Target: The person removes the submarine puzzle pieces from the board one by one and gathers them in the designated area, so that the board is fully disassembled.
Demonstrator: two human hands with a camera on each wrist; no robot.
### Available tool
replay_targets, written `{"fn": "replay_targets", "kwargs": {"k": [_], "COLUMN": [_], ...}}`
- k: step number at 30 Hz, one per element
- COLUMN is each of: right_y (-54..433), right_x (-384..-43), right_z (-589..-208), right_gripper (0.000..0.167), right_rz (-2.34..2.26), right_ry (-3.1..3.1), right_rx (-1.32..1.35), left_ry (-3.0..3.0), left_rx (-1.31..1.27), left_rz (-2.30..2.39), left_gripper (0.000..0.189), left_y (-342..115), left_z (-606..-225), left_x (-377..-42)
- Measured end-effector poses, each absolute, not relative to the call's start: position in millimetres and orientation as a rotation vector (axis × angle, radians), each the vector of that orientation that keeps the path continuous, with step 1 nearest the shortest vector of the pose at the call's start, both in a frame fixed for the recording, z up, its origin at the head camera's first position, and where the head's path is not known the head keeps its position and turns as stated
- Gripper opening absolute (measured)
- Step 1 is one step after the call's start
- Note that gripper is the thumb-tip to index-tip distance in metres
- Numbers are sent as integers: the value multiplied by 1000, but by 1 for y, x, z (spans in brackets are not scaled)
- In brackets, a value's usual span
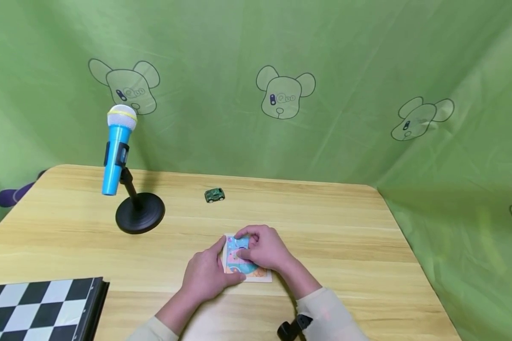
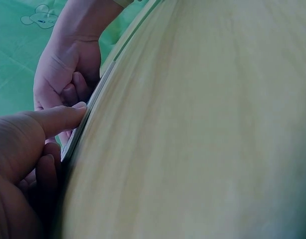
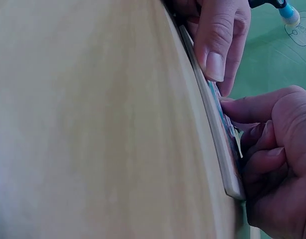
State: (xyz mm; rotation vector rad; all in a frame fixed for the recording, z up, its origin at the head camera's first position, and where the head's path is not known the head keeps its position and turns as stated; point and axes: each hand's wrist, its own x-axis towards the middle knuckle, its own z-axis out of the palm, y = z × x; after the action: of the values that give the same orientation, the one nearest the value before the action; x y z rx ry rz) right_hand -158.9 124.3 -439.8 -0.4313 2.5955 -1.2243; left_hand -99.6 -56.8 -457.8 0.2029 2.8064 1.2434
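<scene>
A small flat picture puzzle [image 1: 256,273], pale-rimmed with a blue, pink and orange picture, lies on the wooden table. My left hand [image 1: 206,273] holds it at the left side, index finger along the upper left edge and thumb at the bottom rim. From above, my right hand [image 1: 268,248] sets thumb and index finger on the picture, pinching at a piece there; its other fingers are curled. The right wrist view shows the puzzle's thick edge [image 3: 213,117] side-on with both thumbs at its face. The piece under the right fingers is mostly hidden.
A blue toy microphone [image 1: 118,147] stands on a black round base [image 1: 140,213] at the back left. A small green toy car [image 1: 214,195] sits beyond the hands. A black-and-white checkered board [image 1: 38,303] lies front left. Green cloth [image 1: 222,94] hangs behind the table.
</scene>
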Motion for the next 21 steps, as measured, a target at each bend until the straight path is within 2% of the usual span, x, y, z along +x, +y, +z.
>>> {"fn": "replay_targets", "kwargs": {"k": [21], "right_y": [122], "right_x": [-161], "right_z": [-444], "right_gripper": [34], "right_rz": [-1354], "right_ry": [2459], "right_rx": [-393], "left_ry": [2799], "left_rx": [200], "left_rz": [1241], "left_gripper": [102], "left_y": [-56], "left_z": [-457], "left_x": [-100]}}
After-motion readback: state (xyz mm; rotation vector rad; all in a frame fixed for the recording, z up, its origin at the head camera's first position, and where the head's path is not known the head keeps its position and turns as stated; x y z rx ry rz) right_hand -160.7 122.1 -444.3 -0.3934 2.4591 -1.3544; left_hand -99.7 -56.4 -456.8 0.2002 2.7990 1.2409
